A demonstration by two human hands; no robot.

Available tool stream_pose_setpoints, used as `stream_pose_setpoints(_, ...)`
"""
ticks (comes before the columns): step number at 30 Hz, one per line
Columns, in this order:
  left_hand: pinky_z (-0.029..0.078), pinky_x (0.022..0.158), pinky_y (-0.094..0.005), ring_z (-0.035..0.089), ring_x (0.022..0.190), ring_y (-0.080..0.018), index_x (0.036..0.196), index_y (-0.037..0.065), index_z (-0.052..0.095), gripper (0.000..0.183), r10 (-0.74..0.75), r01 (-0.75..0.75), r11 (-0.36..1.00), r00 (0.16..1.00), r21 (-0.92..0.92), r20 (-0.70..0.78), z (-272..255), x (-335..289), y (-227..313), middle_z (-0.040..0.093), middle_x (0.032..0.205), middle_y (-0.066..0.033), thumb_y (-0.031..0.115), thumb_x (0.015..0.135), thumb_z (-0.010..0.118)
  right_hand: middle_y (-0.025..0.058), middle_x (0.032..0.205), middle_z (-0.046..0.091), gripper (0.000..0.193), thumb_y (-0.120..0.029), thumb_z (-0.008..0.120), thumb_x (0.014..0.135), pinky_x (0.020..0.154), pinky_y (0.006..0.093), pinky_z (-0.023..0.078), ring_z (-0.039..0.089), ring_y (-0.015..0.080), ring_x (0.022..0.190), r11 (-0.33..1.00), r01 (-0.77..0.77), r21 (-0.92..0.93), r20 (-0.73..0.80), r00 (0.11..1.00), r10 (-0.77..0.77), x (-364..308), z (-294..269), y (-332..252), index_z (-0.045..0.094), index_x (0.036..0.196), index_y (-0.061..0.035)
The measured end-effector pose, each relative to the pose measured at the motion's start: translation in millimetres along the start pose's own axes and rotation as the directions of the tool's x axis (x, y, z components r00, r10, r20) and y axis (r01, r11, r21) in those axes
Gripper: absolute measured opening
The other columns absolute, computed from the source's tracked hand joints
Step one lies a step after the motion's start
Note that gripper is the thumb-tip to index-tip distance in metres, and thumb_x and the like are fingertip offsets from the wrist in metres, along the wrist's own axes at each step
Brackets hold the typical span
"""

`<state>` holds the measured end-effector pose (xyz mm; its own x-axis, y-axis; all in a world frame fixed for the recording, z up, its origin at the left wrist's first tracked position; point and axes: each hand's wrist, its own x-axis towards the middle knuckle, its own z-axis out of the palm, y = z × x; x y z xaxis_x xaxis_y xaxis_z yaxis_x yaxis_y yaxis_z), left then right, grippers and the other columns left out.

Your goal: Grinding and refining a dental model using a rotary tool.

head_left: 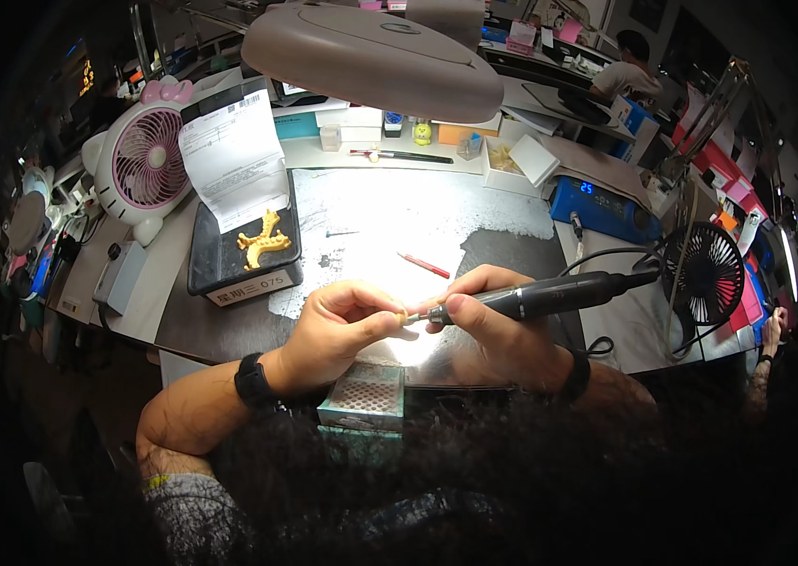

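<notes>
My left hand (342, 330) pinches a small yellowish piece (404, 317) between thumb and fingertips, which hide most of it; its kind does not show. A black rotary handpiece (550, 296) lies in the grip of my right hand (507, 335), its cord running off to the right. The metal tip of the handpiece (421, 317) points left and meets the piece, or comes very near it. Bright lamp light falls on both hands. Just beyond them, a thin red stick (423, 265) rests on the worn white bench surface (352, 203).
At left, a black tray (243, 269) holds a yellow dental model (264, 242) and a printed sheet (234, 156). A pink-white fan (147, 160) stands behind. The lamp head (370, 61) overhangs. Right: blue control unit (597, 209), black fan (704, 274). Below: perforated grate (366, 393).
</notes>
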<state>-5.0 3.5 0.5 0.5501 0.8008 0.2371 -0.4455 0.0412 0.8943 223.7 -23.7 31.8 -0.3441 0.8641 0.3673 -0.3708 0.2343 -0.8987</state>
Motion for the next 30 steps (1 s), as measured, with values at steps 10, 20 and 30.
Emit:
stream_pose_setpoints(10, 0.058, 0.089, -0.0348, 0.068, 0.097, -0.0187, 0.103, -0.003, 0.065, 0.01, 0.004, -0.004, 1.0, 1.0, -0.023, 0.005, 1.4, 0.1, 0.5, 0.07, 0.102, -0.0113, 0.0, 0.094, 0.066, 0.0135, 0.095, 0.071, 0.008, -0.002, 0.061, 0.096, 0.08, 0.0285, 0.056, 0.068, 0.0155, 0.086, 0.999, 0.006, -0.033, -0.001, 1.0, -0.006, -0.4, 0.1, -1.0, 0.064, 0.098, 0.0049)
stream_pose_setpoints(20, 0.056, 0.09, -0.0328, 0.068, 0.098, -0.0172, 0.102, -0.002, 0.065, 0.009, -0.001, 0.001, 1.0, 1.0, 0.005, 0.004, 0.1, 0.2, 0.0, 0.07, 0.102, -0.0104, 0.001, 0.094, 0.067, 0.0129, 0.094, 0.071, 0.007, -0.001, 0.063, 0.095, 0.076, 0.0279, 0.057, 0.069, 0.0152, 0.084, 0.999, 0.03, -0.039, -0.008, 1.0, -0.03, -0.5, -0.5, 2.3, 0.064, 0.097, 0.0055)
stream_pose_setpoints(30, 0.056, 0.09, -0.0324, 0.067, 0.098, -0.0165, 0.102, -0.002, 0.066, 0.009, 0.008, -0.008, 1.0, 1.0, 0.029, 0.004, -1.8, -0.4, -1.0, 0.07, 0.102, -0.0097, 0.001, 0.094, 0.067, 0.0112, 0.092, 0.072, 0.011, -0.006, 0.064, 0.096, 0.078, 0.0268, 0.056, 0.068, 0.0123, 0.085, 0.993, 0.05, -0.106, 0.004, 0.999, -0.05, -0.4, -2.3, 4.2, 0.065, 0.097, 0.0048)
